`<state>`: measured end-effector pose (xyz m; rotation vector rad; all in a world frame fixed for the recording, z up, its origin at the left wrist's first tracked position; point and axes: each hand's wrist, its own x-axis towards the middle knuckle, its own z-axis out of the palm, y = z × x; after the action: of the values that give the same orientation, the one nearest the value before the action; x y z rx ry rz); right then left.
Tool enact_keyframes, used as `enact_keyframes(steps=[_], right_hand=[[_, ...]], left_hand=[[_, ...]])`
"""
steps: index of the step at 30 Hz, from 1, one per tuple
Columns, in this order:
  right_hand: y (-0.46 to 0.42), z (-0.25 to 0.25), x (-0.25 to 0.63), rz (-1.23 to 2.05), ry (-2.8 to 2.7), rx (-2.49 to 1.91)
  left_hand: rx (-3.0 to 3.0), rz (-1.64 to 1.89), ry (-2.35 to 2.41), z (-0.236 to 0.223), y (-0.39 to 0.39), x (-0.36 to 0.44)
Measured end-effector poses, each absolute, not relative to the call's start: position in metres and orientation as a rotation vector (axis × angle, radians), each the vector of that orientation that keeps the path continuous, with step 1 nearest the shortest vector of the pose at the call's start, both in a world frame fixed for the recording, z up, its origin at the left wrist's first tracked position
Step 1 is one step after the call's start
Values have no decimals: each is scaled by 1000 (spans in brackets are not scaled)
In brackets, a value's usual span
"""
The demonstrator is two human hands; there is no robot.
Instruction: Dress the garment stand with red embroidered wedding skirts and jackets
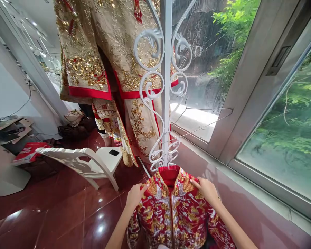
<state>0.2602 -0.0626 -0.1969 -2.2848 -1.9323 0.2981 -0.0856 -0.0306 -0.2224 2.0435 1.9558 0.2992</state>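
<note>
Jacket [180,211] betw. L hand [134,196] & R hand [209,191], one per shoulder. Rack post [167,114] beyond, betw. both; gown [142,121] behind post, fwd of L hand. Chair [107,162] w/ phone [114,152] on seat: L of L hand, farther fwd. Window [235,103] beyond R hand.

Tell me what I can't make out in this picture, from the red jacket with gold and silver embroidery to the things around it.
Head view, red jacket: sleeve ends cut off by the bottom edge.
Head view, left hand and right hand: several fingers hidden by the hands and jacket, so grip unclear.
Head view, long cream robe with gold sequins: top cut off by the upper edge.
Head view, flat black rectangle on the white chair: too small to identify.
</note>
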Motion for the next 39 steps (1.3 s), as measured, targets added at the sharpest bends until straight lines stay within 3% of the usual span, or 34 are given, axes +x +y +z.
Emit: enact_keyframes(steps=[17,24,30,34,39], right_hand=[[-38,-249,213,244,-1953,-2297],[-21,-315,212,341,-1891,-2304],[-8,-338,212,275,-1847,-2291],[-30,-357,203,175,-1612,-2382],[-125,-402,202,365,-1326,-2536]], left_hand=[[1877,239,1872,-273,20,-120],[1831,280,1919,-326,42,-107],[1683,429,2110,-361,55,-85],[1484,495,2289,-389,28,-69],[1488,191,2125,-433,-30,-36]])
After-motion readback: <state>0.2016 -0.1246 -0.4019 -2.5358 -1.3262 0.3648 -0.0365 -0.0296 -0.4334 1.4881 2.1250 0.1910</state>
